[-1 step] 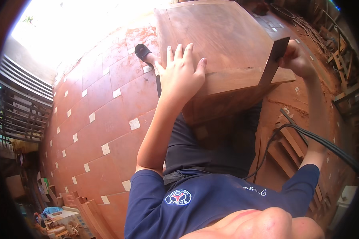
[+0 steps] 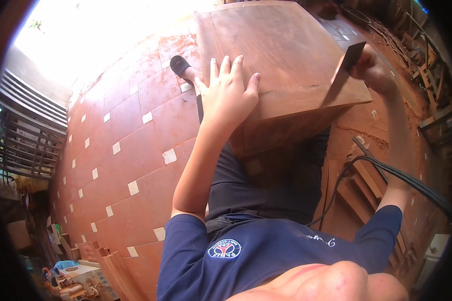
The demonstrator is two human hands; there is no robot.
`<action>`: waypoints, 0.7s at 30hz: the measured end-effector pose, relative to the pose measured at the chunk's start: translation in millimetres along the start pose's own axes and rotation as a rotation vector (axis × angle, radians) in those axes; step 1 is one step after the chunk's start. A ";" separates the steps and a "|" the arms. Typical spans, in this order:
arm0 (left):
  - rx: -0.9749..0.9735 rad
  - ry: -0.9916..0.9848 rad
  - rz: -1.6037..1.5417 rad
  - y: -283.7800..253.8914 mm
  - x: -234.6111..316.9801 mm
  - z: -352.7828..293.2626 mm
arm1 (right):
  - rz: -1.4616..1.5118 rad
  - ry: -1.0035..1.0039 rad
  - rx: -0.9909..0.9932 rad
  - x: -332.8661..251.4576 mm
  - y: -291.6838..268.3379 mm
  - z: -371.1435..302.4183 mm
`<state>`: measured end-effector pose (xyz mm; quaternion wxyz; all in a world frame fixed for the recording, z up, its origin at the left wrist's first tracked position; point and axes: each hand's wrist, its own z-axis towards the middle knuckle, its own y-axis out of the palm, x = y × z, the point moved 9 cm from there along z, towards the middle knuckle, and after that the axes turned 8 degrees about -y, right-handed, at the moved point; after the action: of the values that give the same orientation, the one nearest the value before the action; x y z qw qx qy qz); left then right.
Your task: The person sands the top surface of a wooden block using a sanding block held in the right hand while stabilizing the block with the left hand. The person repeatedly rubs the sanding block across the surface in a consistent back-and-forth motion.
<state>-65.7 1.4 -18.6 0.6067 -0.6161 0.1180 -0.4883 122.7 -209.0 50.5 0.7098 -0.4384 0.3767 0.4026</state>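
A brown wooden box-like piece (image 2: 276,50) with a smooth, broad top panel stands in front of me between my legs. My left hand (image 2: 229,98) lies flat on the near left corner of its top, fingers spread. At the near right corner, my right hand (image 2: 370,70) is closed on a dark, flat rectangular strip (image 2: 352,55). The strip is tilted, its lower end over the panel's near edge. Its exact kind cannot be made out, and its lower part is blurred against the wood.
Wooden boards (image 2: 359,193) lie on the floor to my right, beneath a black cable (image 2: 391,170). More timber (image 2: 116,273) stands at the lower left, near a cluttered work surface (image 2: 80,276). A slatted metal grille (image 2: 30,123) lines the left; scrap wood lies far right.
My right hand and the dark strip have shifted slightly up, and the strip's lower end now looks blurred. My left hand has stayed in place on the wood.
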 end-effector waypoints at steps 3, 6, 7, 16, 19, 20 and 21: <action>-0.001 0.002 0.048 0.7 -5.9 2.9 | -0.247 0.044 0.173 2.3 -17.8 55.3; 0.005 -0.004 0.148 -2.6 -9.3 2.8 | -0.415 -0.095 0.222 41.2 -33.4 131.2; 0.011 -0.017 0.153 -5.1 -14.2 2.8 | -0.516 -0.043 0.288 55.1 -34.5 154.6; -0.028 -0.002 0.126 3.2 -6.4 6.1 | -0.671 -0.213 0.238 102.2 -22.8 172.2; -0.004 -0.002 0.093 2.7 -8.5 6.0 | -0.598 -0.196 0.083 74.6 18.3 119.3; -0.001 -0.010 0.091 1.1 -7.8 5.1 | -0.610 -0.191 0.061 58.7 32.7 98.6; 0.004 -0.011 0.084 0.8 -7.5 4.9 | -0.616 -0.186 0.015 40.0 47.0 78.2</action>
<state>-65.4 9.8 -21.7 0.6284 -0.6120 0.1396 -0.4594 110.2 -113.3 26.0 0.8329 -0.4878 0.1626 0.2046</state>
